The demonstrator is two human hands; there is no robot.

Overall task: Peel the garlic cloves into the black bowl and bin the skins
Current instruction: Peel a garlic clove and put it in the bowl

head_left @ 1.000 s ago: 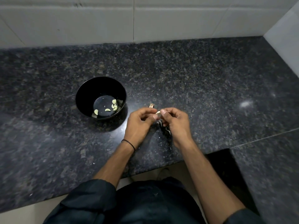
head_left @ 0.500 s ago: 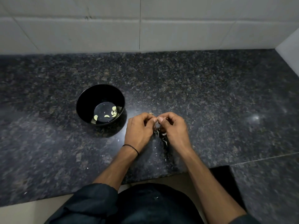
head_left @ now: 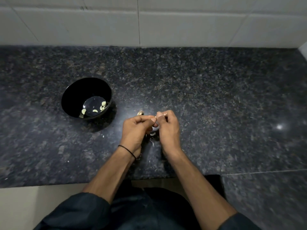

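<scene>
Garlic clove [head_left: 152, 116] is pinched between left hand [head_left: 135, 130] and right hand [head_left: 168, 128], fingers curled; black bowl [head_left: 73, 97] holds peeled cloves [head_left: 83, 111].

The scene is viewed through one wide-angle camera worn on the head, aimed forward and steeply down. The grip of the left hand [head_left: 136, 130] and right hand [head_left: 167, 128] on the garlic clove [head_left: 153, 116] is framed near centre, at arm's length. The black bowl [head_left: 74, 97] is caught left of and slightly beyond the grip, the tiled wall [head_left: 182, 27] far beyond it, and the dark sleeve [head_left: 74, 211] nearest the lens.
</scene>
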